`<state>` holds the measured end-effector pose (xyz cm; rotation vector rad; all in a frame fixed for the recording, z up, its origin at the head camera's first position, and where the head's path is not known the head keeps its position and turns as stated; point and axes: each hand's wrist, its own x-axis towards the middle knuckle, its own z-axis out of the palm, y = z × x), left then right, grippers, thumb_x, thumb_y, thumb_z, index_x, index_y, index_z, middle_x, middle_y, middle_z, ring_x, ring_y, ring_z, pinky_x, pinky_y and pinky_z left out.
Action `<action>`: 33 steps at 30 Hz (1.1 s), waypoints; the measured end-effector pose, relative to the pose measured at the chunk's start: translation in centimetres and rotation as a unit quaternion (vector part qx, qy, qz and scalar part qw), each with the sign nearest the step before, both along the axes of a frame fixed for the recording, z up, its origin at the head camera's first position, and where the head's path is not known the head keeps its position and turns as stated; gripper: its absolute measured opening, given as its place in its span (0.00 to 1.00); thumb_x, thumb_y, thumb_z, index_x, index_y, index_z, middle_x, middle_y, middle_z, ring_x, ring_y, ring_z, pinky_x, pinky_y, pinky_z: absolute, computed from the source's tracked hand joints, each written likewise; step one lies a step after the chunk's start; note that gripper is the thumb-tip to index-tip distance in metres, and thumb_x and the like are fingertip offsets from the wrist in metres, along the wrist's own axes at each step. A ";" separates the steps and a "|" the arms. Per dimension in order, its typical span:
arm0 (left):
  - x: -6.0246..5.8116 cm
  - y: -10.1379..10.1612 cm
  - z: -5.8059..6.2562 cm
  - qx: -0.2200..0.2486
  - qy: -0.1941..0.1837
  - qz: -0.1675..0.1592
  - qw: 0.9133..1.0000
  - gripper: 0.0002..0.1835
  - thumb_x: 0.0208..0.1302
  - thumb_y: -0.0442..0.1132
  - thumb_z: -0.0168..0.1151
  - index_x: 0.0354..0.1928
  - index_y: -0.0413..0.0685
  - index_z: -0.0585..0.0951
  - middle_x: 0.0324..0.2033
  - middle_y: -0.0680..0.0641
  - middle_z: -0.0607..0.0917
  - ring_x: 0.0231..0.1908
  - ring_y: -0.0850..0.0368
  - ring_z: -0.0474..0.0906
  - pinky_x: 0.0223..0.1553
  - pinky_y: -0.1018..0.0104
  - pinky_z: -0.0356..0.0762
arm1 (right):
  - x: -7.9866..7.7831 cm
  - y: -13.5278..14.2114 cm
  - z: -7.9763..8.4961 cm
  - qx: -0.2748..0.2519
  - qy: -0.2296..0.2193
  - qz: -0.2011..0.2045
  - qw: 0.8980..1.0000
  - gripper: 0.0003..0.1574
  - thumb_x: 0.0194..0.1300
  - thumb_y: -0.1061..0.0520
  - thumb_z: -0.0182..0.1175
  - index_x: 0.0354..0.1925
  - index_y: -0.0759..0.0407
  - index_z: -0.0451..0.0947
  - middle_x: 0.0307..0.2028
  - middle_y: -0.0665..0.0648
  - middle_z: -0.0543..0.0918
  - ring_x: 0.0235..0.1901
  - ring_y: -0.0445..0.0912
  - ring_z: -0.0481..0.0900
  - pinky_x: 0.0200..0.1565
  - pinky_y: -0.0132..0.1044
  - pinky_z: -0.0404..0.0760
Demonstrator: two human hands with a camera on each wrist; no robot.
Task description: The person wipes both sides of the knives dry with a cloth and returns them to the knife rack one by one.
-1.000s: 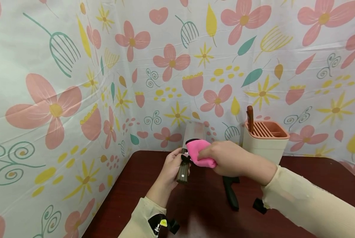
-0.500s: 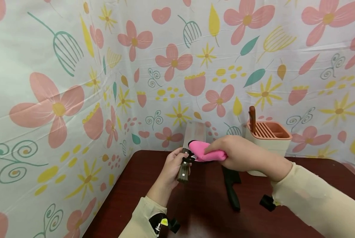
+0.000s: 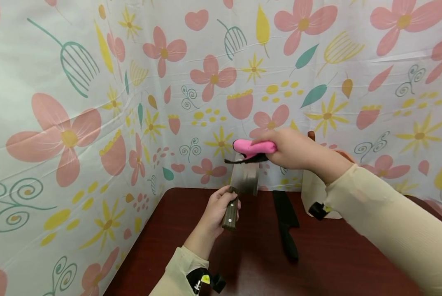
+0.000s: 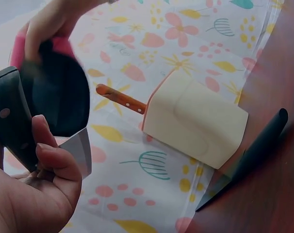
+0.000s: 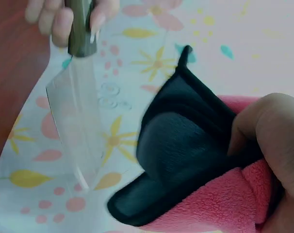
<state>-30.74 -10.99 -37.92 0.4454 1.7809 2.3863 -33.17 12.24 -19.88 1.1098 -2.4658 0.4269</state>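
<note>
My left hand (image 3: pixel 215 209) grips the dark wooden handle (image 3: pixel 230 214) of a cleaver, tilting its wide steel blade (image 3: pixel 245 181) up and away. Pinched in my right hand (image 3: pixel 291 149) is a pink cloth (image 3: pixel 256 147) with a black underside and edging. In the head view the cloth covers the blade's far end. The right wrist view shows a gap between the cloth's black side (image 5: pixel 181 141) and the cleaver blade (image 5: pixel 79 121). A black cleaver (image 3: pixel 287 218) lies on the table to the right of my left hand.
A cream knife holder (image 3: pixel 311 189) with an orange top stands at the back right, partly behind my right forearm. A brown-handled knife (image 4: pixel 120 99) sticks out of it. The dark red table (image 3: pixel 250 255) meets a flower-patterned sheet (image 3: pixel 206 123) behind and at left.
My right hand has lifted the cloth from beside the cleaver's handle up and away to the blade's far end. My left hand keeps its grip in nearly the same place.
</note>
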 end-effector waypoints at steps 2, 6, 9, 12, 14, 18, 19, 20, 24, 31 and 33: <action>0.1 0.1 0.0 -0.001 -0.002 -0.004 1.000 0.31 0.77 0.40 0.48 0.78 0.42 0.59 0.31 0.50 0.80 0.23 0.64 0.75 0.25 0.71 0.77 | -1.2 -0.5 -0.3 -0.008 0.017 -0.019 1.000 0.26 0.60 0.69 0.55 0.48 0.46 0.87 0.28 0.51 0.84 0.27 0.47 0.72 0.30 0.39 0.70; 0.3 0.4 0.1 -0.002 0.003 -0.007 1.000 0.26 0.77 0.40 0.48 0.74 0.43 0.66 0.29 0.50 0.80 0.21 0.63 0.75 0.24 0.71 0.78 | -3.9 -1.2 -1.8 -0.022 0.037 -0.047 0.998 0.26 0.57 0.69 0.57 0.47 0.46 0.87 0.34 0.51 0.86 0.31 0.49 0.73 0.33 0.41 0.70; 0.3 0.5 0.1 0.001 0.008 -0.006 1.000 0.24 0.76 0.39 0.48 0.70 0.42 0.70 0.26 0.51 0.80 0.19 0.63 0.75 0.23 0.70 0.78 | -5.4 -1.6 -3.1 -0.027 0.039 -0.060 0.997 0.22 0.59 0.68 0.58 0.46 0.48 0.85 0.35 0.52 0.85 0.30 0.50 0.71 0.34 0.42 0.69; 0.2 0.5 0.1 0.001 0.015 -0.007 1.000 0.23 0.76 0.38 0.48 0.69 0.41 0.70 0.26 0.51 0.79 0.18 0.62 0.74 0.23 0.70 0.77 | -6.1 -2.0 -4.3 -0.025 0.023 -0.066 0.997 0.21 0.62 0.66 0.58 0.49 0.49 0.85 0.37 0.54 0.85 0.30 0.51 0.72 0.34 0.43 0.71; 0.2 0.4 0.1 0.003 0.020 -0.009 1.000 0.22 0.76 0.38 0.48 0.68 0.39 0.70 0.25 0.51 0.79 0.19 0.63 0.74 0.22 0.70 0.77 | -6.3 -2.3 -5.1 -0.019 0.000 -0.065 0.998 0.24 0.64 0.65 0.57 0.55 0.50 0.85 0.43 0.56 0.88 0.34 0.53 0.78 0.36 0.45 0.75; 0.3 0.3 0.4 0.008 0.034 -0.008 0.999 0.20 0.76 0.37 0.48 0.65 0.36 0.71 0.25 0.51 0.79 0.19 0.63 0.74 0.22 0.72 0.77 | -6.7 -2.9 -6.5 0.011 -0.040 -0.054 0.998 0.37 0.62 0.68 0.56 0.69 0.52 0.76 0.69 0.63 0.77 0.65 0.60 0.78 0.56 0.54 0.81; 0.3 0.2 0.4 0.009 0.036 -0.007 0.999 0.20 0.75 0.36 0.48 0.65 0.37 0.71 0.25 0.51 0.79 0.20 0.64 0.74 0.22 0.72 0.76 | -6.8 -3.0 -6.8 0.020 -0.044 -0.052 0.997 0.41 0.60 0.69 0.55 0.72 0.53 0.73 0.73 0.64 0.72 0.71 0.61 0.72 0.62 0.56 0.79; 0.4 0.2 0.5 0.009 0.038 -0.005 0.999 0.20 0.75 0.36 0.48 0.64 0.38 0.71 0.25 0.51 0.79 0.20 0.64 0.75 0.22 0.72 0.76 | -6.8 -3.1 -7.0 0.028 -0.047 -0.051 0.997 0.43 0.59 0.70 0.54 0.73 0.53 0.71 0.75 0.65 0.68 0.74 0.62 0.67 0.66 0.57 0.76; 0.4 0.2 0.6 0.002 0.043 -0.009 0.999 0.18 0.75 0.35 0.49 0.62 0.37 0.72 0.24 0.52 0.79 0.20 0.64 0.75 0.22 0.73 0.77 | -6.9 -3.3 -7.7 0.045 -0.058 -0.050 0.996 0.49 0.55 0.73 0.53 0.75 0.52 0.67 0.77 0.66 0.62 0.77 0.63 0.62 0.64 0.54 0.75; 0.3 0.1 0.7 0.002 0.041 -0.004 0.999 0.17 0.75 0.35 0.47 0.60 0.36 0.72 0.24 0.52 0.79 0.20 0.65 0.75 0.22 0.73 0.77 | -6.1 -3.8 -8.1 0.054 -0.068 -0.044 0.995 0.48 0.57 0.72 0.54 0.75 0.49 0.68 0.77 0.62 0.65 0.76 0.61 0.64 0.51 0.48 0.76; 0.2 0.1 0.6 0.004 0.039 -0.001 0.999 0.17 0.75 0.35 0.47 0.60 0.35 0.72 0.24 0.52 0.79 0.20 0.65 0.75 0.22 0.73 0.77 | -5.9 -3.9 -8.3 0.059 -0.062 -0.043 0.995 0.47 0.57 0.72 0.55 0.75 0.49 0.68 0.77 0.62 0.65 0.76 0.61 0.64 0.52 0.50 0.77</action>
